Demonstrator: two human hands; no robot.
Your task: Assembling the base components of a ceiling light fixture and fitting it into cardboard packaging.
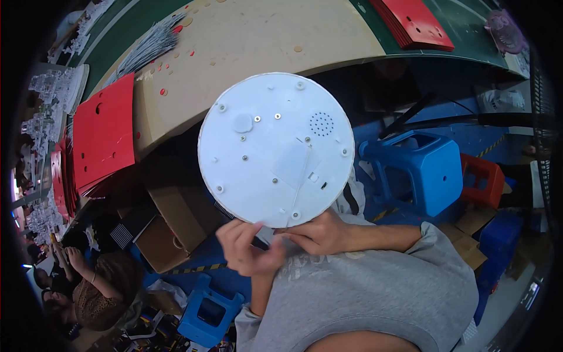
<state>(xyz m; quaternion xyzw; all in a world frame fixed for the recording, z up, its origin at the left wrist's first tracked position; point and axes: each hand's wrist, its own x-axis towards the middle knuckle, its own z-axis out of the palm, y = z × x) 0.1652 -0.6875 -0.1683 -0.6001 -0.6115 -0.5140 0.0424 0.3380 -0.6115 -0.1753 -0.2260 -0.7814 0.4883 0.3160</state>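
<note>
The white round disc [275,149] is sitting at the centre of the view, held up in front of the person above the table [246,41]. Its flat back is facing the camera, showing small screws, a patch of round holes at 2 o'clock and a hexagonal cap at 10 o'clock.

The right hand [316,233] is gripping the disc rim at 6 o'clock – fingers curled and pressed against the lower edge. The left hand [246,246] is sitting at 7 o'clock from the disc, just below the rim, with its fingers bent inward; whether it is pinching anything cannot be told, as it is blurred.

A stack of red sheets [104,134] is lying on the table at 9 o'clock. A blue plastic stool [425,170] is standing at 3 o'clock – a second blue stool [209,311] is standing at 7 o'clock.
</note>
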